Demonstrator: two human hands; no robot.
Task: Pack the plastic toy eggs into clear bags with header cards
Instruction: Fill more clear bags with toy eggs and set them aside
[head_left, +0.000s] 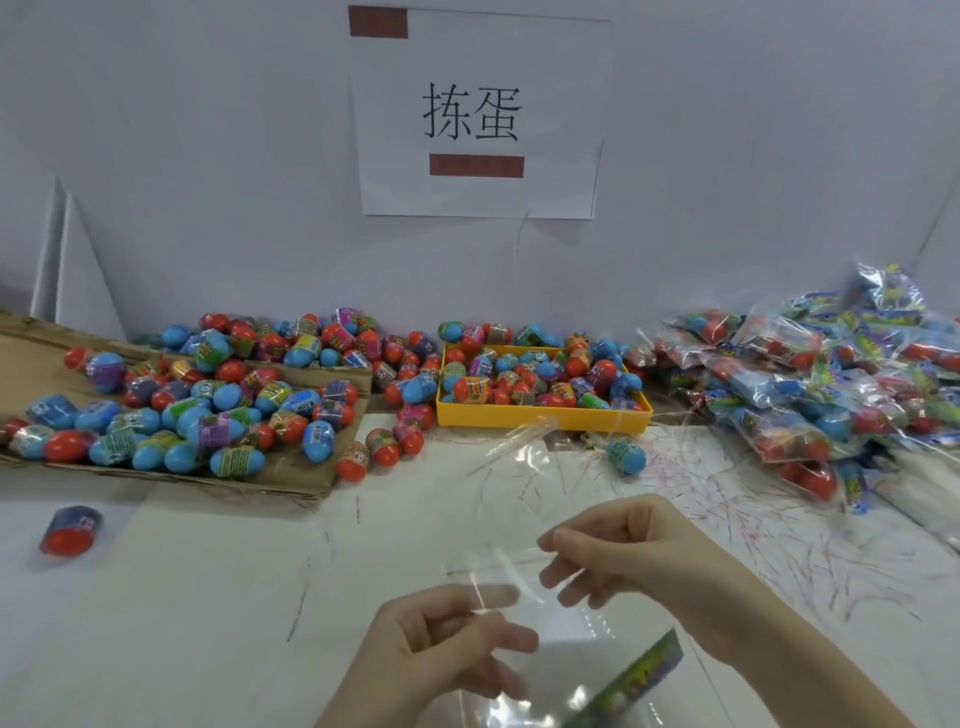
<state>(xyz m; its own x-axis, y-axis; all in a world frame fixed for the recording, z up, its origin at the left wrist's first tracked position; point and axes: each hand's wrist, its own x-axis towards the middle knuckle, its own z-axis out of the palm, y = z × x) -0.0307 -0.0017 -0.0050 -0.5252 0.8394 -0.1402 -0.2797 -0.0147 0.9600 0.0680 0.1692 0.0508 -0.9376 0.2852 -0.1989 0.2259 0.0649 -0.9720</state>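
Seen from above: left hand (441, 644) and right hand (618, 551), fingers curled, pinching opposite edges of a clear, empty plastic bag (524, 525), apparently to pull its mouth apart for filling. Printed green header card (634, 680) low in the bag, partly cut off by the frame. Red-and-blue plastic toy eggs heaped in a yellow plastic tray (540, 415) and on flattened brown cardboard (291, 478) beyond. Filled, carded bags (810, 374) piled right. Bag outline hard to trace.
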